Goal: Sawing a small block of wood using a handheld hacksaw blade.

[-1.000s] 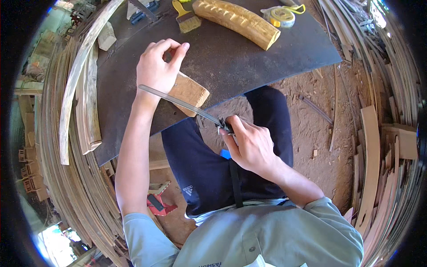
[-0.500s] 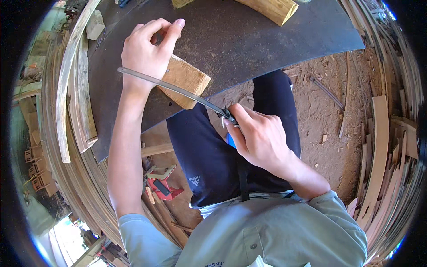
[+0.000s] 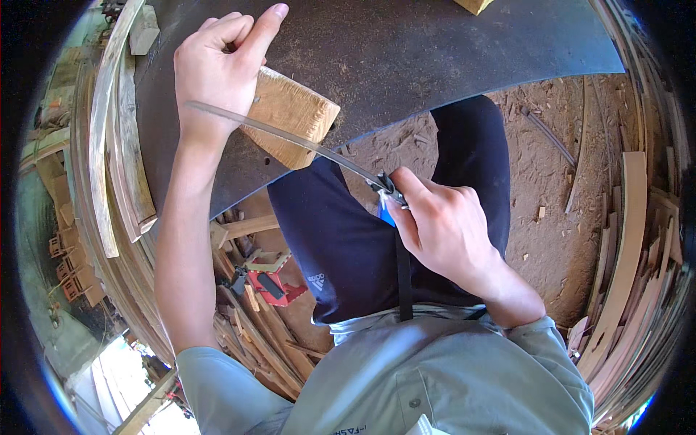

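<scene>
A pale brown wooden block (image 3: 293,109) lies at the near edge of the dark tabletop (image 3: 406,51). My left hand (image 3: 217,72) is closed over its far left end, fingers curled and thumb stretched out; how the fingers meet the wood is hidden. In my right hand (image 3: 446,225) is a long, slim grey metal file (image 3: 290,138), gripped by its short end, which has dark and white wrapping. The file slants across the block, and its far tip overlaps my left wrist in the view. Whether the file touches the wood I cannot tell.
Part of another wooden piece (image 3: 475,6) shows at the far edge. Long boards (image 3: 109,145) line the left, and stacked strips (image 3: 623,254) the right. A red step stool (image 3: 272,279) stands below the table on the left. A rod (image 3: 549,135) lies on the dirt floor.
The whole view has shifted, so the far wooden piece is now mostly out of sight. My right hand with the file has moved slightly right and away from my left hand, which keeps its closed pose.
</scene>
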A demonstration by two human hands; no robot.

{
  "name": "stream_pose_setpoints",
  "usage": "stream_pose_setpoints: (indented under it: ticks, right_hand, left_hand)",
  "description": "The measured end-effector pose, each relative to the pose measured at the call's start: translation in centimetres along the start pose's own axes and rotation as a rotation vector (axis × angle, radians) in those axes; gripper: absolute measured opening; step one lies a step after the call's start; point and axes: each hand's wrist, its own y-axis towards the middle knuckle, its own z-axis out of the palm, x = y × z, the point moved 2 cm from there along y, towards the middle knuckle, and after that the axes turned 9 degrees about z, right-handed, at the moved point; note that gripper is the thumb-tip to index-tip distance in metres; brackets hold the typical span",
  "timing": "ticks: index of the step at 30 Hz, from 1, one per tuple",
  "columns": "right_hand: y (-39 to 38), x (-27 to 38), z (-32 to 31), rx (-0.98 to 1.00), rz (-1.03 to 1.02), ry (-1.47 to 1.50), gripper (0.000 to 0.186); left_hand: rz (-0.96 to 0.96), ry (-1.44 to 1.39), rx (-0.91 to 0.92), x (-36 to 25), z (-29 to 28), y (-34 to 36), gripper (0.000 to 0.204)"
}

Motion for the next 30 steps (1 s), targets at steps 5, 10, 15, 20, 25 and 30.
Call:
stream_pose_setpoints:
  ticks: [5, 10, 15, 20, 25, 30]
  right_hand:
    - [0.1, -0.8, -0.6, 0.004, -0.011, -0.017, 0.018]
    - [0.4, 0.0, 0.2, -0.001, -0.045, 0.021, 0.019]
    - [-0.7, -1.1, -0.1, 0.045, 0.010, -0.008, 0.020]
    - [1.1, -0.1, -0.1, 0.029, -0.027, 0.028, 0.021]
    - [-1.0, -1.9, -0.7, 0.063, 0.016, 0.030, 0.019]
    - [0.9, 0.0, 0.2, 0.100, -0.038, -0.001, 0.017]
  left_hand:
    - [0.034, -0.028, -0.006, 0.2, 0.5, -0.4, 0.049]
    - [-0.042, -0.074, 0.033, 0.7, -0.2, -0.6, 0.051]
    - [-0.013, -0.085, 0.049, 0.3, 0.2, -0.4, 0.049]
    - [-0.047, -0.138, 0.051, 0.6, -0.1, -0.3, 0.049]
    - [-0.035, -0.086, 0.055, 0.1, 0.6, -0.2, 0.050]
    - [-0.091, -0.149, 0.044, 0.9, -0.3, -0.7, 0.053]
